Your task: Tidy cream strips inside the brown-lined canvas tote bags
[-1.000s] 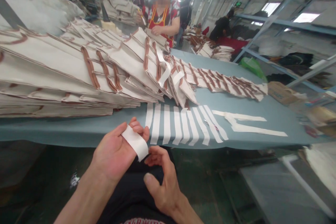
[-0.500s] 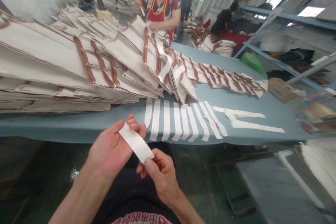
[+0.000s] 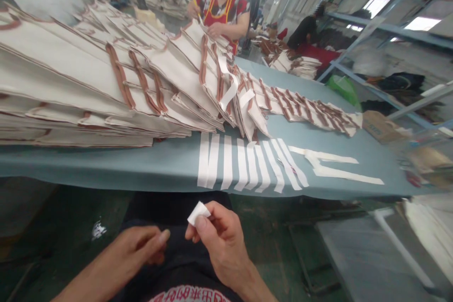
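Note:
A short-looking piece of white strip [image 3: 198,213] is pinched between the thumb and fingers of my right hand [image 3: 223,243], in front of the table edge. How much of the strip lies behind the fingers is hidden. To its left, my left hand [image 3: 146,244] is closed, with thumb and fingers together and apart from the strip; whether anything small is in it, I cannot make out. Beyond my hands, several white strips [image 3: 227,163] lie side by side on the blue-grey table [image 3: 170,170], their near ends close to its front edge.
Stacked cream fabric pieces with brown trim [image 3: 74,68] cover the table's left side, and a row of similar pieces [image 3: 300,106] runs back right. Longer cream strips [image 3: 347,175] lie at the right. Across the table stands a person in a red apron [image 3: 216,9]; shelving [image 3: 375,23] is at right.
My left hand has let go of the strip that lay across its palm, turned over and drawn down left, closing. My right hand still holds the strip, which shows shorter now.

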The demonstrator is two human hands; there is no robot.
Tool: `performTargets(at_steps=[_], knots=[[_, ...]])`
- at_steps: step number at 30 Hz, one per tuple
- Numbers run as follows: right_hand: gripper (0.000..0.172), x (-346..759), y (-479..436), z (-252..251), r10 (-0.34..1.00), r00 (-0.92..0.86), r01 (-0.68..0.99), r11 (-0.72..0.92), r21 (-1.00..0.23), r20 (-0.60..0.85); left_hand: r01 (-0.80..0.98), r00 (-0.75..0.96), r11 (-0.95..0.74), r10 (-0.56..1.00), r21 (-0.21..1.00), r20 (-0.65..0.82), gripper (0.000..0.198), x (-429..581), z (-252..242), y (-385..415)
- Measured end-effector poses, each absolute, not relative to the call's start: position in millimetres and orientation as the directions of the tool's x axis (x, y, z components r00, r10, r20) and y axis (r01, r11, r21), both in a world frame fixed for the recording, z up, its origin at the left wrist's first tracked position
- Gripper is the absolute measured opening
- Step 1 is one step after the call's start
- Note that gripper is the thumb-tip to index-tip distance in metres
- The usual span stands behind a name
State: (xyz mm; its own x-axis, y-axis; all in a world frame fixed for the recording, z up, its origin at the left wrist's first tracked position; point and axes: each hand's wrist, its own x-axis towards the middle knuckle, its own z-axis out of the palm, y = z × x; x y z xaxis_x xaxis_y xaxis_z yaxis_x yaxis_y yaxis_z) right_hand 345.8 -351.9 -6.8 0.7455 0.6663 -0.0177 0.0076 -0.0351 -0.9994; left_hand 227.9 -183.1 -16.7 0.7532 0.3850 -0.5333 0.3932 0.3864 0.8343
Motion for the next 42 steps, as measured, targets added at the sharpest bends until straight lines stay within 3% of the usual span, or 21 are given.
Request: performTargets(at_steps=[2,5,9,15,19,23,26,30,34,36,38,42], knots=[[0.031,343.0,-348.0,-5.4,0.678,0.734,0.029,-0.094,-0.995,-0.043,0.424,0.753,0.149,0.489,0.893,-0.439,0.03,227.6,-6.5,-170.6],[0.03,338.2,-340.3,-1.3,0.712,0.701,0.069,-0.122,-0.99,-0.039,0.292,0.715,0.137,0.626,0.947,-0.311,0.036,238.1,11.7,-171.2],[0.028,334.7,-335.0,3.6,0.732,0.681,0.126,-0.094,-0.987,0.017,0.14,0.827,0.144,0.527,0.98,-0.196,0.023,244.3,14.4,-198.9],[0.032,336.3,-337.7,6.4,0.742,0.668,0.229,-0.142,-0.963,0.049,0.194,0.747,0.35,0.554,0.917,-0.369,0.034,237.9,12.7,-217.5],[0.029,334.6,-333.2,4.5,0.743,0.664,0.285,-0.142,-0.948,0.088,0.163,0.73,0.413,0.56,0.896,-0.391,0.033,238.3,12.6,-215.7],[0.025,331.4,-326.1,-3.0,0.721,0.648,0.46,-0.113,-0.88,0.246,0.103,0.745,0.548,0.511,0.83,-0.43,0.037,242.6,0.3,-216.5],[0.024,329.0,-325.7,-8.0,0.684,0.643,0.554,-0.106,-0.826,0.343,0.052,0.714,0.715,0.461,0.697,-0.526,0.044,252.1,-5.2,-219.9],[0.032,323.8,-339.5,-12.5,0.629,0.725,0.425,-0.086,-0.901,0.282,-0.12,0.5,0.818,0.54,0.563,-0.677,0.022,270.9,3.4,-213.9],[0.047,324.2,-362.8,-17.1,0.482,0.859,0.183,0.023,-0.983,0.172,-0.29,0.317,0.745,0.668,0.601,-0.674,0.035,279.9,18.2,-183.1],[0.049,329.0,-373.3,-16.9,0.424,0.899,0.06,0.13,-0.99,0.11,-0.347,0.275,0.716,0.695,0.605,-0.665,0.033,276.7,20.2,-163.1],[0.047,335.0,-381.1,-13.0,0.387,0.921,-0.076,0.257,-0.963,0.031,-0.396,0.241,0.697,0.707,0.598,-0.665,0.03,272.3,14.2,-143.7],[0.062,344.0,-385.2,3.8,0.394,0.916,-0.286,0.497,-0.819,-0.08,-0.452,0.191,0.66,0.729,0.6,-0.658,0.03,278.4,-16.0,-112.3]])
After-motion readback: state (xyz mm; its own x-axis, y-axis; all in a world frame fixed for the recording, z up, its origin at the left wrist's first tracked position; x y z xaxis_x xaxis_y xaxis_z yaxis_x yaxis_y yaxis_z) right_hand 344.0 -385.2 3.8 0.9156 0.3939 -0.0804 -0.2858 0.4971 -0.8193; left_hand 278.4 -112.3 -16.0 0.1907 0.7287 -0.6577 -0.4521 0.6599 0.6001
